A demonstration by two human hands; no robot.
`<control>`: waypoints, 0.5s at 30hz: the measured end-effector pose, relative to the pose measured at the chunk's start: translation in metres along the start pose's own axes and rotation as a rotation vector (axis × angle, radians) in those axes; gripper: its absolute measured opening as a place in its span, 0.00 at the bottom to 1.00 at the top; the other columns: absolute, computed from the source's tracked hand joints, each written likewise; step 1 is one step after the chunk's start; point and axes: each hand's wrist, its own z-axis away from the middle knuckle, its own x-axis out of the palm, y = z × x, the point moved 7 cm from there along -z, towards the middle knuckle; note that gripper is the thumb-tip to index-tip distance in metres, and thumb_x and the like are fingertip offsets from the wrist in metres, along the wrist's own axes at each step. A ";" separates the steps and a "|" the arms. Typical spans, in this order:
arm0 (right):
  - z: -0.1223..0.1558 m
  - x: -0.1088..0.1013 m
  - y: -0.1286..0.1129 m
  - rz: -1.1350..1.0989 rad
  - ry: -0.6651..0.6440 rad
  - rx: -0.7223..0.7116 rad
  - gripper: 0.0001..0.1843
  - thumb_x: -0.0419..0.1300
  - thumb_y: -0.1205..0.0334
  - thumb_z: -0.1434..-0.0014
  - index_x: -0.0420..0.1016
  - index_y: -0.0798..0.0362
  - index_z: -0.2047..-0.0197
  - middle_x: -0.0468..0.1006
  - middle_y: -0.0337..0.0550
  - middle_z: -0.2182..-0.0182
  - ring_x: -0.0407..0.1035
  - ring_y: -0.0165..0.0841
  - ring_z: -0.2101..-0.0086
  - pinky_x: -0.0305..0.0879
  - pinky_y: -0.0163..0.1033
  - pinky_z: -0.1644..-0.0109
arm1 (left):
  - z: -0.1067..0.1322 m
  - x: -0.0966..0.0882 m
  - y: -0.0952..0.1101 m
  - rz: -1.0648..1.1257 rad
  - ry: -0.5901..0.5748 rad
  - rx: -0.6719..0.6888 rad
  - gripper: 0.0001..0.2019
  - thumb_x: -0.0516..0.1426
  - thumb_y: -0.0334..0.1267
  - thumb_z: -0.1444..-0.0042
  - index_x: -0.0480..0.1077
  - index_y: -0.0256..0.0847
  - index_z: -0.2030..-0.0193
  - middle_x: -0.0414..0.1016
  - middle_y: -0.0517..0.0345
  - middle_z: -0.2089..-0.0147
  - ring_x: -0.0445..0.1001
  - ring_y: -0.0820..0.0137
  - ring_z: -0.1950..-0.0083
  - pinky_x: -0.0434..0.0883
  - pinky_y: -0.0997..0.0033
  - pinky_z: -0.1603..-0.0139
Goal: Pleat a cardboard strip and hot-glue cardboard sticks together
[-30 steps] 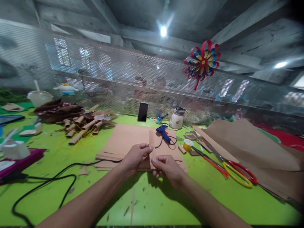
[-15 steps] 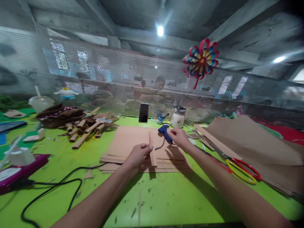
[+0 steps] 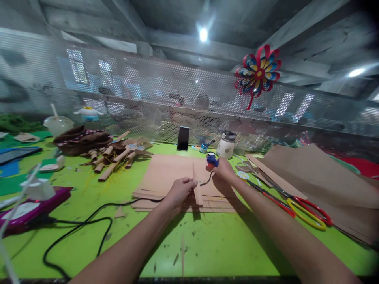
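My left hand point(image 3: 183, 188) pinches a narrow folded strip of brown kraft paper point(image 3: 198, 197) between thumb and fingers, above a stack of kraft paper sheets point(image 3: 166, 167). A blue hot glue gun point(image 3: 212, 160) is in my right hand point(image 3: 224, 170), whose fingers wrap round it just beyond the strip, over the right part of the stack. The gun's dark cord hangs near the strip, and my right hand hides part of the gun. Thin yellowish threads lie at the stack's front right.
Rolled paper tubes point(image 3: 108, 172) and a brown cloth point(image 3: 83, 140) lie left. A purple power strip point(image 3: 44, 207) and black cable point(image 3: 79, 227) are nearer. Scissors point(image 3: 310, 213) and large paper sheets point(image 3: 319, 173) lie right. A phone point(image 3: 183, 139) and jar point(image 3: 226, 146) stand behind.
The glue gun has turned in my right hand and now points more away from me, showing less of its body. My left hand still pinches the strip. The camera view has shifted slightly left.
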 end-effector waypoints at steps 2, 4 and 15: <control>0.000 -0.010 0.008 -0.073 0.013 0.036 0.18 0.61 0.70 0.55 0.73 0.61 0.57 0.78 0.57 0.65 0.72 0.46 0.62 0.62 0.39 0.65 | 0.001 0.000 0.001 0.008 -0.002 0.006 0.09 0.63 0.32 0.59 0.65 0.36 0.78 0.62 0.64 0.82 0.59 0.80 0.83 0.58 0.81 0.82; 0.004 -0.022 0.015 -0.172 0.017 0.063 0.17 0.59 0.68 0.53 0.73 0.62 0.58 0.78 0.56 0.67 0.72 0.44 0.65 0.63 0.39 0.67 | 0.000 0.000 0.001 0.018 -0.006 0.007 0.09 0.63 0.32 0.59 0.65 0.36 0.79 0.62 0.64 0.82 0.59 0.80 0.82 0.58 0.81 0.81; 0.094 -0.074 0.003 -1.166 -0.550 -0.232 0.19 0.64 0.55 0.47 0.73 0.56 0.55 0.75 0.54 0.57 0.72 0.37 0.63 0.69 0.43 0.60 | -0.005 0.000 -0.008 0.059 -0.052 -0.061 0.09 0.63 0.31 0.61 0.64 0.36 0.77 0.62 0.63 0.83 0.60 0.80 0.83 0.55 0.82 0.83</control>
